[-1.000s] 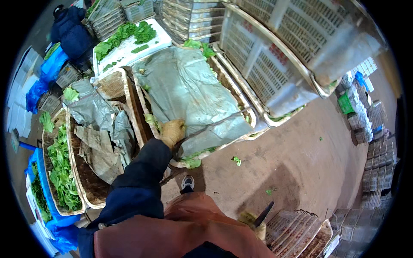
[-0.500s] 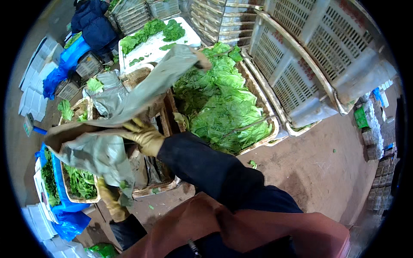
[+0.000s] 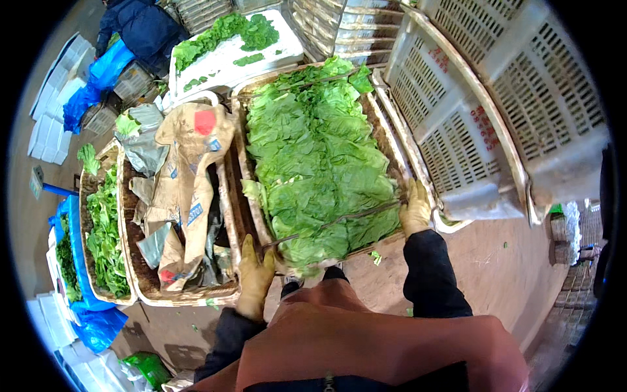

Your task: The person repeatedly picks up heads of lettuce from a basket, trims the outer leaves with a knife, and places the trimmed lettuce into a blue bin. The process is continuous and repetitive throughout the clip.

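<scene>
Green leaf lettuce (image 3: pixel 320 157) lies uncovered in a long pale plastic crate (image 3: pixel 239 140) at the centre of the frame. Half a second ago both hands held a grey-green sheet off to the left; now they are free of it and have come to the crate's near corners, leaving the greens fully exposed. The leaves are broad, crinkled and glossy, packed in overlapping rows almost from wall to wall, darker along the middle, paler toward the sides. A thin dark bar (image 3: pixel 353 217) crosses them near the lower end.

At the crate's lower left corner is the gloved left hand (image 3: pixel 255 277), fingers pointing up, parted from the thumb; at the lower right corner is the gloved right hand (image 3: pixel 415 209), fingers stretched along the side. Whether either set grips the rim, I cannot tell.

Just left, a crumpled brown sheet (image 3: pixel 189 150), seemingly that same cover turned over, sprawls over a neighbouring crate (image 3: pixel 196 300). Loose leafy greens (image 3: pixel 108 242) fill another at far left. Above, a white foam tray (image 3: pixel 225 74) bears more leaves; large slatted crates (image 3: pixel 457 124) stand at upper right. Someone in dark clothing (image 3: pixel 144 29) bends at upper left.
</scene>
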Demonstrator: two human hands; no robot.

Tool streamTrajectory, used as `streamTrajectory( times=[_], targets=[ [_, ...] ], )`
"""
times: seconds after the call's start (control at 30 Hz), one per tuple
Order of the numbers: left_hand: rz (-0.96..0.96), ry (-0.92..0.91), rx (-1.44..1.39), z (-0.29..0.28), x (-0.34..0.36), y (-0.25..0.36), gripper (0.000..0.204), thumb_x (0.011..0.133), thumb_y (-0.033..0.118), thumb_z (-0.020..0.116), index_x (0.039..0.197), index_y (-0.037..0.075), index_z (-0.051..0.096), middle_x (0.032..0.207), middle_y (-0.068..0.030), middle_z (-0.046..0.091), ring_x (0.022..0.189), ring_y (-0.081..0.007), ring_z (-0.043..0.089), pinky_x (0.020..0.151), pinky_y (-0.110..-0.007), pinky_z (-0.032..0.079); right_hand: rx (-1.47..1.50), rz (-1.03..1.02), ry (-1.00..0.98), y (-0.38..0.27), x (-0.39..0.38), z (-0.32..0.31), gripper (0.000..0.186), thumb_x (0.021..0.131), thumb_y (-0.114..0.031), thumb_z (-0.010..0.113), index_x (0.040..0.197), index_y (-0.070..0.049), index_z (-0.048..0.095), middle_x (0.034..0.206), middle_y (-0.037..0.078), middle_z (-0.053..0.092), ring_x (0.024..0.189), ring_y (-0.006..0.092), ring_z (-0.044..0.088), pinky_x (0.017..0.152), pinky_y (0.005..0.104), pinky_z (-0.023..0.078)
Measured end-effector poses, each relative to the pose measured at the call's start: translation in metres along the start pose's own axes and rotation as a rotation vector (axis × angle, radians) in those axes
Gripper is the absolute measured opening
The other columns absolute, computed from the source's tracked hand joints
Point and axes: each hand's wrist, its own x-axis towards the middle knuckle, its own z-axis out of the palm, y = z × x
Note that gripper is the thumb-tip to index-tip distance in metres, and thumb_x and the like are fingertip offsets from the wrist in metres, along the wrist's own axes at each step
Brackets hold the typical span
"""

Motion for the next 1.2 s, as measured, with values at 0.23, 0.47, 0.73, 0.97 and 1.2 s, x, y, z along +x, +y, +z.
streamTrajectory(
  times=[0.23, 0.47, 0.73, 0.97, 1.2],
  targets=[
    [0.044, -0.028, 0.591, 0.073, -0.009, 0.006, 0.085, 0.077, 0.027, 0.074, 0.148, -0.001, 0.035, 0.157, -0.0231, 0.028, 0.144, -0.0436, 0.026, 0.115, -0.050, 0.030, -0.315, -0.249, -0.322, 0.068, 0.006, 0.028, 0.049, 0.075, -0.006, 0.065, 0.124, -0.010, 0.061, 0.150, 0.019, 0.042, 0.144, 0.0353, 0.032, 0.118, 0.0478, 0.024],
    [0.062, -0.353, 0.359, 0.021, 0.027, 0.042, 0.040, 0.063, 0.027, 0.087, 0.091, 0.003, 0.070, 0.087, -0.0110, 0.072, 0.079, -0.0292, 0.069, 0.073, -0.037, 0.055, -0.062, -0.530, -0.397, 0.060, 0.002, -0.002, 0.044, 0.073, -0.009, 0.063, 0.117, -0.013, 0.065, 0.143, 0.011, 0.052, 0.137, 0.0285, 0.043, 0.115, 0.0457, 0.029],
    [-0.239, -0.638, 0.062, -0.041, -0.069, 0.056, 0.054, 0.079, 0.047, 0.082, 0.102, -0.001, 0.073, 0.090, -0.0159, 0.074, 0.082, -0.0198, 0.070, 0.072, -0.033, 0.055, 0.066, -0.329, -0.700, 0.036, -0.043, -0.131, 0.018, 0.085, -0.021, 0.063, 0.092, -0.008, 0.073, 0.086, 0.022, 0.068, 0.082, 0.0423, 0.066, 0.076, 0.0497, 0.053],
    [0.057, -0.515, 0.224, -0.223, 0.002, 0.217, 0.041, 0.083, 0.043, 0.079, 0.085, 0.002, 0.076, 0.065, -0.0141, 0.066, 0.058, -0.0173, 0.062, 0.058, -0.033, 0.050, 0.421, -0.233, -0.822, -0.036, 0.005, -0.308, 0.025, 0.077, 0.002, 0.058, 0.096, -0.004, 0.073, 0.084, 0.019, 0.072, 0.073, 0.0307, 0.072, 0.069, 0.0384, 0.056],
    [0.159, -0.366, 0.521, -0.104, 0.108, 0.047, 0.065, 0.084, 0.046, 0.072, 0.127, 0.000, 0.057, 0.114, -0.0252, 0.067, 0.106, -0.0392, 0.065, 0.089, -0.044, 0.052, 0.249, -0.242, -0.353, 0.020, 0.091, -0.116, 0.026, 0.091, -0.017, 0.063, 0.113, -0.005, 0.071, 0.094, 0.026, 0.069, 0.091, 0.0306, 0.072, 0.077, 0.0398, 0.054]
  ],
)
